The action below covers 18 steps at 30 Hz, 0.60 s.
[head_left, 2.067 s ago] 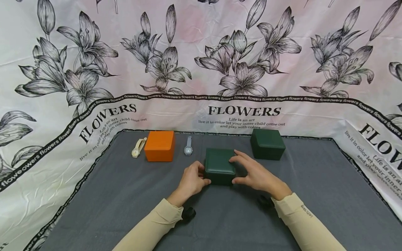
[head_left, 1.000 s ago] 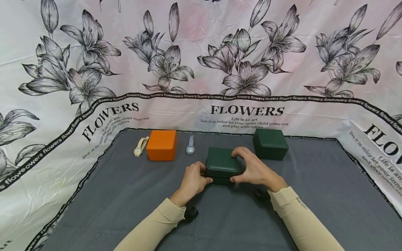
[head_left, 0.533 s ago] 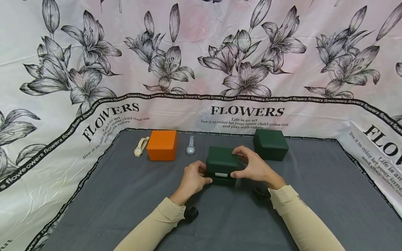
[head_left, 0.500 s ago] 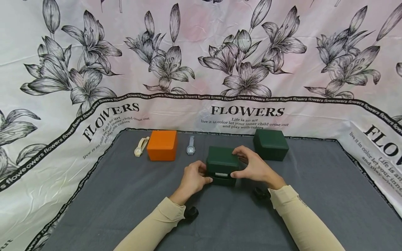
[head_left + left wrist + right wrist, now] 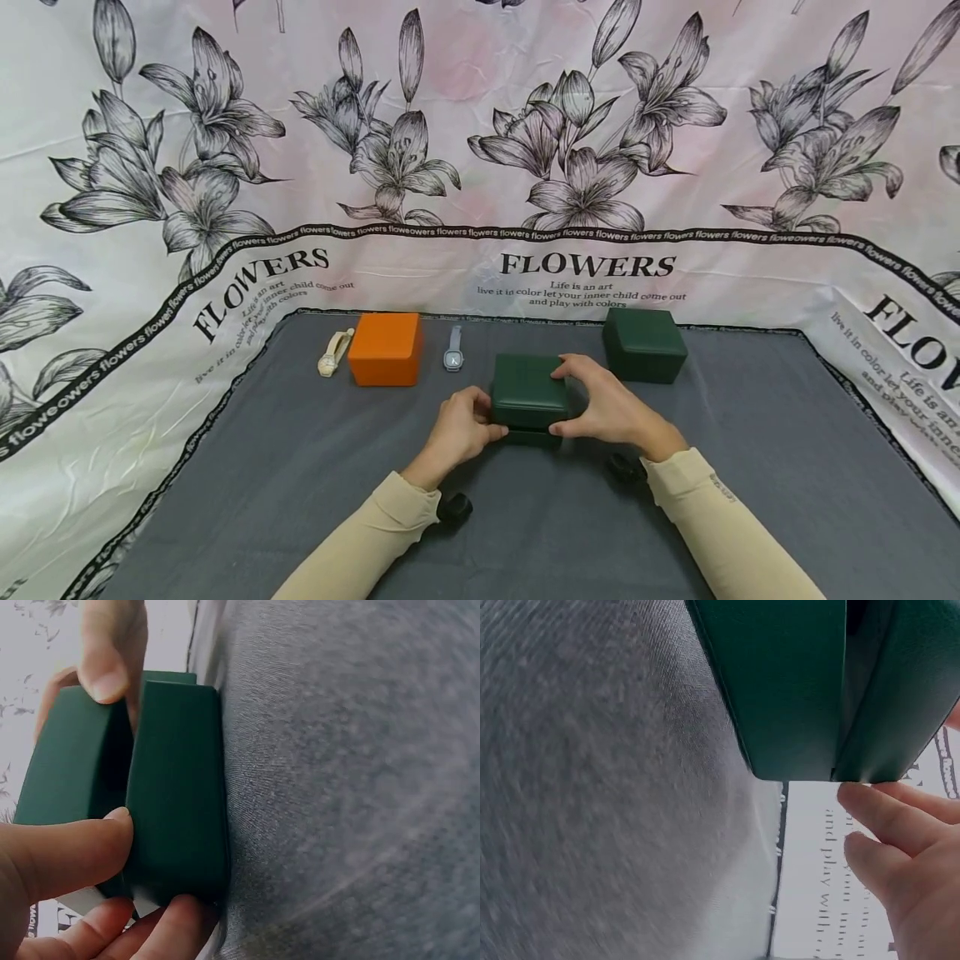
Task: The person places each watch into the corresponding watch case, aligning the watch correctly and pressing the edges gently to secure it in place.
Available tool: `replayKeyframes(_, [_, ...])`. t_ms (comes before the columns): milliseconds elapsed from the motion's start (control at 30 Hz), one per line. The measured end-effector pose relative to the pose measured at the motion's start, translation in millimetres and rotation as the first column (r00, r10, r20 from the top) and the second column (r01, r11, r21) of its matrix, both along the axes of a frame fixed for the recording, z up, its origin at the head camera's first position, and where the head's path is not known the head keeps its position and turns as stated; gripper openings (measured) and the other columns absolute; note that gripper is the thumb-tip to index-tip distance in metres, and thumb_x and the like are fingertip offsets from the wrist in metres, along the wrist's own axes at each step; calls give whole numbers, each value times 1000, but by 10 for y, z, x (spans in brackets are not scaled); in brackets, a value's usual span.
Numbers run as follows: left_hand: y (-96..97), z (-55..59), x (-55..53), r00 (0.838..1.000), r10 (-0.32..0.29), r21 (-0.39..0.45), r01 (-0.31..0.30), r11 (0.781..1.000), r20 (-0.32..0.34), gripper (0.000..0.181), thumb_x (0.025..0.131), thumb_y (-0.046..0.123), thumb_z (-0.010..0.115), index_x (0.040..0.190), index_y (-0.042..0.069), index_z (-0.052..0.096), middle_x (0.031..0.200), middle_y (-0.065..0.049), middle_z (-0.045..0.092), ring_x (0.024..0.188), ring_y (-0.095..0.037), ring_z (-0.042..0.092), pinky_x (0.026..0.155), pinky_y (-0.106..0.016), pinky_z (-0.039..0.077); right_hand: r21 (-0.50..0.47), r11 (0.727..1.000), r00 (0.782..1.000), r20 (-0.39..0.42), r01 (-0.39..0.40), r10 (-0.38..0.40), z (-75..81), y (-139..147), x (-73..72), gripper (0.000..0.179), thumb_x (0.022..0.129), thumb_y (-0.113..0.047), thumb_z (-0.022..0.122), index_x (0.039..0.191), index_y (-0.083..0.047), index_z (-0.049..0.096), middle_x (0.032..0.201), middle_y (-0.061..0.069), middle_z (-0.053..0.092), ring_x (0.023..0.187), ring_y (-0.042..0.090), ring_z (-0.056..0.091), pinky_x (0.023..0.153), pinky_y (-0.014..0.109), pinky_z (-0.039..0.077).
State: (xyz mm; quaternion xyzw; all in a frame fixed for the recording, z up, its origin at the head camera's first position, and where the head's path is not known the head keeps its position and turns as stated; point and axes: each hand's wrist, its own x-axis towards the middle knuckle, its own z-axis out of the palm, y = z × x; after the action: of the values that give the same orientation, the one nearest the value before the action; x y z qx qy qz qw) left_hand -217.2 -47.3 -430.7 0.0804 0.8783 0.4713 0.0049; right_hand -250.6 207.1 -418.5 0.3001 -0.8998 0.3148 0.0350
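One green box (image 5: 529, 400) near the middle of the grey counter (image 5: 247, 450), parted by a narrow gap between lid (image 5: 529, 385) and base (image 5: 534, 437); gripped at the left side of the base by the curled left hand (image 5: 459, 425), with thumb toward the near edge; held at the right side of the lid by the right hand (image 5: 611, 410), with thumb and fingers curved wide around it. Farther back, from left to right: cream watch (image 5: 327, 365), just beside an orange box (image 5: 386, 350); blue-grey watch (image 5: 453, 360); second green box (image 5: 645, 348).

Pale sheeting (image 5: 457, 58) printed with black lilies (image 5: 581, 183) — and "FLOWERS" lettering (image 5: 588, 265) — backs a grey cloth (image 5: 240, 475).
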Motion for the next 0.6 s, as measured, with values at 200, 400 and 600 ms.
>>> replayKeyframes(200, [10, -3, -33, 1000, -13, -13, 12, 1000, -23, 33, 72, 10, 84, 95, 4, 62, 91, -9, 67, 80, -18, 68, 67, -32, 55, 115, 993, 994, -104, -31, 43, 94, -38, 81, 58, 75, -37, 82, 121, -13, 58, 148, 15, 37, 128, 33, 44, 95, 51, 44])
replayKeyframes(400, [7, -7, -34, 1000, 11, -9, -11, 1000, 6, 32, 72, 9, 84, 96, 3, 62, 91, -9, 67, 80, -18, 68, 67, -32, 56, 225, 972, 946, -295, -70, 136, 101, -60, 154, 51, 77, -30, 81, 119, -10, 61, 139, 15, 49, 116, 30, 57, 88, 43, 51])
replayKeyframes(600, [-4, -14, -28, 1000, 11, -9, -11, 1000, 11, 32, 72, 10, 84, 95, 3, 62, 90, -8, 67, 79, -18, 68, 67, -32, 56, 224, 970, 899, -402, -91, 177, 64, -62, 165, 49, 74, -25, 83, 116, -8, 64, 132, 17, 56, 113, 32, 59, 85, 42, 53])
